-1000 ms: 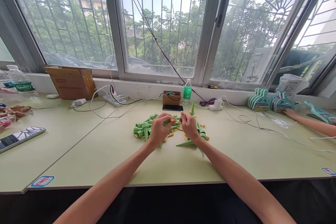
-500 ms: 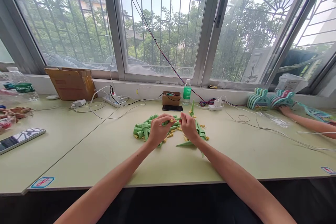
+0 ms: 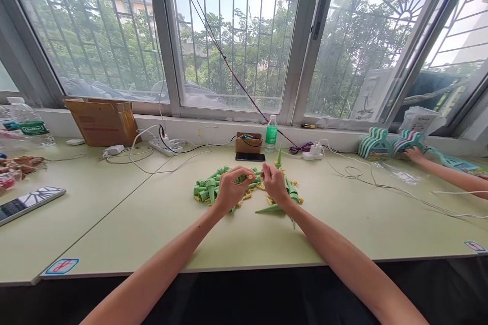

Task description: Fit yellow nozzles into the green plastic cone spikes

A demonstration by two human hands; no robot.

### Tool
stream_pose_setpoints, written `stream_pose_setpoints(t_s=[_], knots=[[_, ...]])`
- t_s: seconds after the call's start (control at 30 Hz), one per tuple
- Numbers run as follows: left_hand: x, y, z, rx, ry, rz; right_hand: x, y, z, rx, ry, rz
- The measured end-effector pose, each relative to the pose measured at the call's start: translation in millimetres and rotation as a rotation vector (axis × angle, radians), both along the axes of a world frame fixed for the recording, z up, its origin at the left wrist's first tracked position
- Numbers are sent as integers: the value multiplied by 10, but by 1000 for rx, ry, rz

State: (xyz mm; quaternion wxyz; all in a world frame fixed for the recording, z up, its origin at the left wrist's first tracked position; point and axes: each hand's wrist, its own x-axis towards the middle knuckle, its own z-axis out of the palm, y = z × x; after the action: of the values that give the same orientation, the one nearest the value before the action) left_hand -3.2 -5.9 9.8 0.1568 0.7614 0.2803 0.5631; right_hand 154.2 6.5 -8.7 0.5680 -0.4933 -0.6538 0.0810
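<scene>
Both my hands are raised just over a heap of green plastic parts on the table. My left hand (image 3: 234,187) is closed, pinching a small yellow plastic piece (image 3: 250,177) between thumb and fingertips. A short gap away, my right hand (image 3: 275,183) is closed in a pinch too; what its fingers hold is too small and hidden to name. To the left lie green ribbed caps and tapered pieces (image 3: 208,188) mixed with small yellow pieces (image 3: 244,198). Beside my right hand, a green spike (image 3: 279,157) points upward, and another green spike (image 3: 269,208) lies flat under the wrist.
Behind the heap are a black phone (image 3: 250,157), a small cardboard box (image 3: 249,143) and a green-labelled bottle (image 3: 271,134). Cables and a power strip (image 3: 166,145) run along the wall. At right, another person's hand (image 3: 415,155) touches teal hangers (image 3: 406,143). A large carton (image 3: 102,123) stands left.
My hands stay almost in place, with only slight finger movement at the pieces. The other person's hand at the right has shifted up a little by the hangers.
</scene>
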Motion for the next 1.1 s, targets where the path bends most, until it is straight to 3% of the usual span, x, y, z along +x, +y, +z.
stream_pose_setpoints(t_s=[0.83, 1.1], knots=[[-57, 37, -26, -20, 37, -31, -1, 34, -72, -13, -11, 24], [-35, 17, -52, -1, 17, 24, -18, 26, -67, -12, -7, 4]])
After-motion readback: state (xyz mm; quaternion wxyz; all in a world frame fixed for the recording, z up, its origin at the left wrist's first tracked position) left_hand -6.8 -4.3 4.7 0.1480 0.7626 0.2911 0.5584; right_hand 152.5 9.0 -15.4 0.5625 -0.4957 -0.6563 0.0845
